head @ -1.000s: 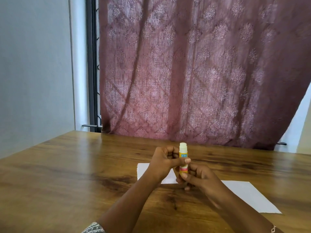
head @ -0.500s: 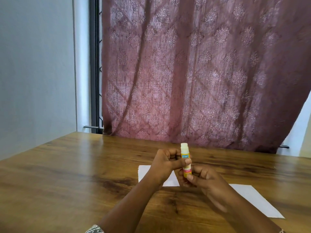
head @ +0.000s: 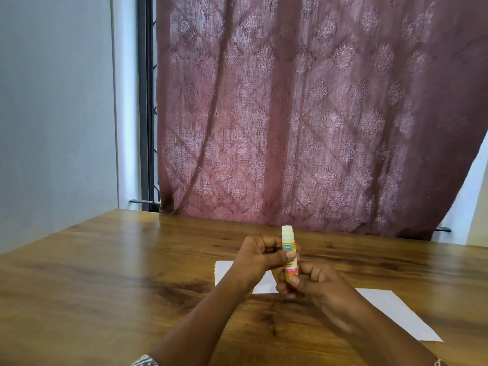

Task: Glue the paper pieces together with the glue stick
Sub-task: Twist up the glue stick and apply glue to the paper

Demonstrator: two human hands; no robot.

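Observation:
A yellow glue stick (head: 288, 247) with a pale tip stands upright above the wooden table (head: 105, 273), held by both hands. My left hand (head: 257, 260) grips its middle with thumb and fingers. My right hand (head: 311, 283) is closed around its base. Under the hands lies a white paper sheet (head: 224, 270), partly hidden. A second white sheet (head: 396, 313) lies to the right, partly covered by my right forearm. Whether the two sheets touch is hidden.
A maroon patterned curtain (head: 303, 114) hangs behind the table's far edge. A grey wall (head: 52, 101) stands on the left, next to a dark window frame (head: 145, 101). Bare wood extends to the left of the papers.
The hands and glue stick stay in nearly the same place. The view has shifted slightly; the grip looks unchanged.

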